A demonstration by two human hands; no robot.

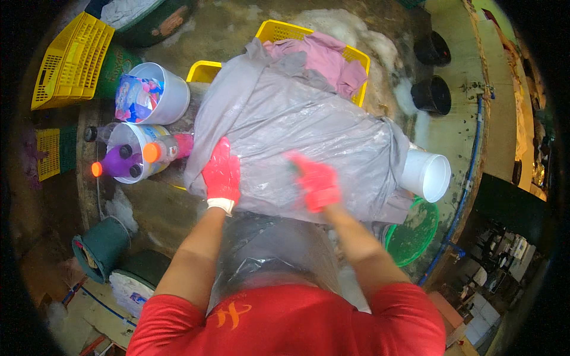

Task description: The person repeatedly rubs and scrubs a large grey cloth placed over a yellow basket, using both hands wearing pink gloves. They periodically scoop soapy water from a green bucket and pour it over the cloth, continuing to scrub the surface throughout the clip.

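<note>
A wet grey cloth [285, 130] lies spread over a work surface in front of me, wrinkled and shiny. My left hand [222, 172], in a red glove with a white cuff, lies flat on its left part, fingers stretched out. Over the middle of the cloth is my right hand [317, 181], also red-gloved and smeared by motion. Its fingers look curled around something small and dark green, too blurred to name. Beyond the cloth, a pink cloth [326, 59] rests in a yellow crate [361, 59], with part of the grey cloth hanging toward it.
Left of the cloth stand a white bucket [173, 95] with a colourful packet and another [138, 139] with several bottles. A white tub [428, 175] lies at the right end, above a green basin [415, 234]. Black buckets [431, 95] stand by the right wall.
</note>
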